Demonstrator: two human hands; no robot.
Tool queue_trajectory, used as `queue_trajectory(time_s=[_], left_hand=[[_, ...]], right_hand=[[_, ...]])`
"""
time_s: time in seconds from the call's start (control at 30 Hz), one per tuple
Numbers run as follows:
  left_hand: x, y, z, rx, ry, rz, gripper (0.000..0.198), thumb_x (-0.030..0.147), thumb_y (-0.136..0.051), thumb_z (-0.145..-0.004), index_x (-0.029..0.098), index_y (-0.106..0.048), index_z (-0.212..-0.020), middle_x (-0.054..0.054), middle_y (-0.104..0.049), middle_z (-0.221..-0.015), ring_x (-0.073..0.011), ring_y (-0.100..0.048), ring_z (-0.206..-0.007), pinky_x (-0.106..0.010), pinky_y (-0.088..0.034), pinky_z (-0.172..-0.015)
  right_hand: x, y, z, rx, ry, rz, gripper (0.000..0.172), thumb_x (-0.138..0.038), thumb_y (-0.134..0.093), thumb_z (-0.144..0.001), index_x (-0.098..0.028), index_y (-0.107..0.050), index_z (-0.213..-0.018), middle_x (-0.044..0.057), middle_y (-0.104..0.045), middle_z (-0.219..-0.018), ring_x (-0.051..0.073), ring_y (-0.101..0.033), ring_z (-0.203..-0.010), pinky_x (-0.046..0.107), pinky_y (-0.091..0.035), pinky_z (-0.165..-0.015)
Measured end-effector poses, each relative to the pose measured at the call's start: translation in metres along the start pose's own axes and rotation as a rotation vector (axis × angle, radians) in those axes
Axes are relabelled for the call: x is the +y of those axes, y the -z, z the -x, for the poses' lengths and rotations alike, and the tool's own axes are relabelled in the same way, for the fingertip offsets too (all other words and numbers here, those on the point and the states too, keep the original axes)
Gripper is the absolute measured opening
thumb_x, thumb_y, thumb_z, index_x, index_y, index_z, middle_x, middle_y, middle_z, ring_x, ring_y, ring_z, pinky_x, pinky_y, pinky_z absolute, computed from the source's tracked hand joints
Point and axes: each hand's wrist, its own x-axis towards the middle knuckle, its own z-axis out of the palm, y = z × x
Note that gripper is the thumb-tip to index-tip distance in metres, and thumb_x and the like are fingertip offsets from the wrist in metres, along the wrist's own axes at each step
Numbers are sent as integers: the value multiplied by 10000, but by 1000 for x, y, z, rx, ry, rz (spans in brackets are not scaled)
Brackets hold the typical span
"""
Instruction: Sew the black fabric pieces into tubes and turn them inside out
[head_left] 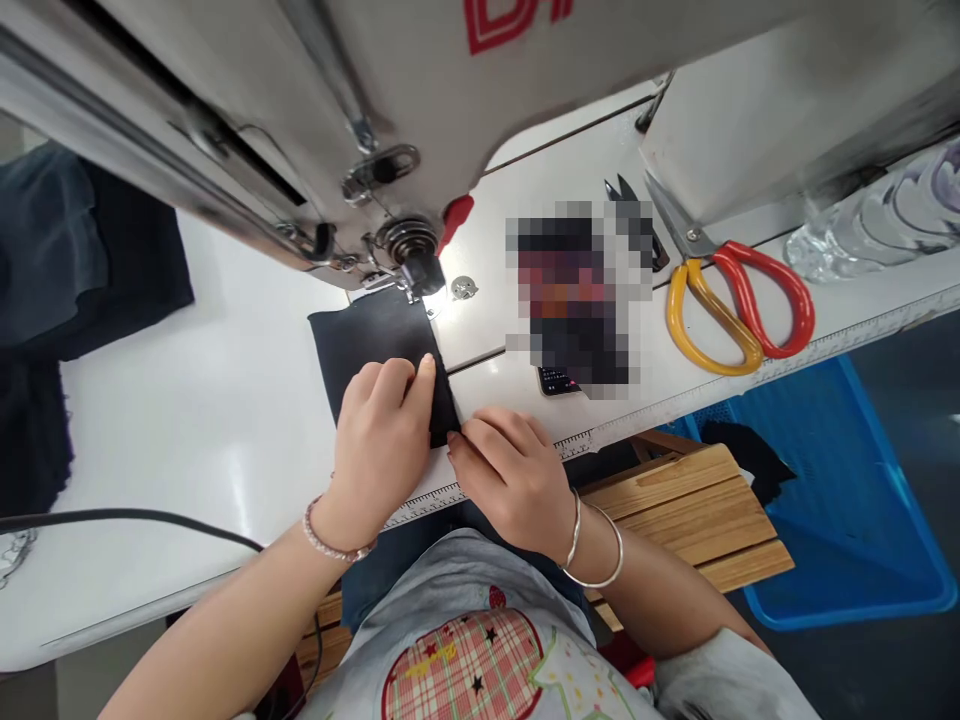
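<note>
A piece of black fabric (375,340) lies on the white sewing table, its far edge at the presser foot (412,290) of a sewing machine (255,130). My left hand (386,420) rests on the fabric with curled fingers, pressing it against the table. At the near right corner of the cloth, my right hand (514,475) pinches the edge between thumb and fingers. Its fingertips are close to the left hand's thumb side. The fabric's underside is hidden.
Scissors (694,240) with red and yellow handles lie at the right, near a blurred phone (559,380) and a clear plastic bottle (862,230). Dark cloth (82,240) is piled at the left. A blue basket (840,500) and wooden bench (690,510) stand below the table.
</note>
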Motion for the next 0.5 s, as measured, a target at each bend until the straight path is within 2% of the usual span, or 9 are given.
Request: queue_trajectory(time_s=[0.23, 0.5], left_hand=[[9, 1, -5, -33, 23, -29, 385, 25, -391, -852, 62, -558, -1197, -110, -553, -824, -228, -451, -719, -380, -419, -624], [12, 2, -9, 42, 29, -9, 231, 24, -421, -867, 99, -573, -1024, -66, -512, -745, -205, -423, -658, -349, -364, -592]], right_hand=[[1, 9, -2, -24, -12, 49, 136, -140, -636, -864, -151, -686, -989, 57, -712, -971, 226, -601, -998, 377, -451, -792], [-1, 17, -10, -18, 6, 92, 107, -145, -645, -860, -147, -707, -947, 58, -720, -921, 229, -616, -963, 370, -452, -798]])
